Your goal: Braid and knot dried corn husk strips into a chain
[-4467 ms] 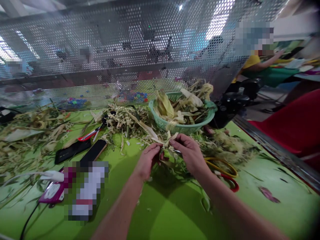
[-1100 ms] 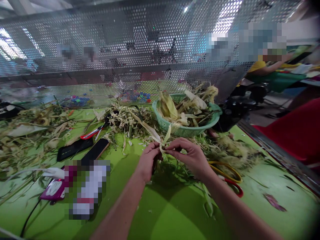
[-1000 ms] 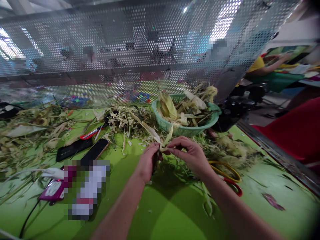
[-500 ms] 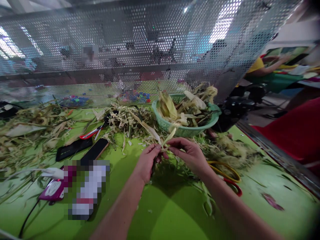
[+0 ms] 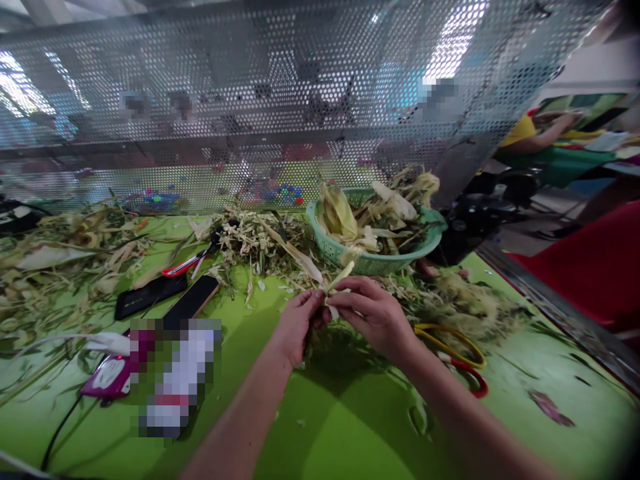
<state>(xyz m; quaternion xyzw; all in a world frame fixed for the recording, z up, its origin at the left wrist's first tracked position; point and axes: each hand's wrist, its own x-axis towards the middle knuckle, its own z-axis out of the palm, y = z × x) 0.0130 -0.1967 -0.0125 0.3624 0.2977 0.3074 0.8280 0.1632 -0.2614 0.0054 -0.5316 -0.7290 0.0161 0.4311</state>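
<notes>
Above the green table point(image 5: 320, 427), my left hand point(image 5: 299, 320) pinches a pale corn husk strip point(image 5: 342, 274) near its lower end. My right hand point(image 5: 373, 308) is closed on the same strip from the other side, fingertips almost meeting the left ones. A small whitish end shows below the right fingertips. Just beyond my hands stands a light green plastic basket point(image 5: 373, 261) full of dry husks point(image 5: 340, 217). Scissors with yellow and red handles point(image 5: 475, 387) lie beside my right forearm, partly under green scraps.
Shredded husk heaps point(image 5: 260, 243) cover the back and left. A red utility knife point(image 5: 183, 265), two dark phones point(image 5: 193, 301), a magenta device point(image 5: 107, 377) with cables and a blurred-out object point(image 5: 183, 380) lie left. A perforated metal screen point(image 5: 225, 100) closes the back. A person's arm point(image 5: 545, 139) shows far right.
My right fingers have shifted lower on the strip, and a whitish end now pokes out beneath them. My left hand keeps its pinch. The whole view has moved slightly.
</notes>
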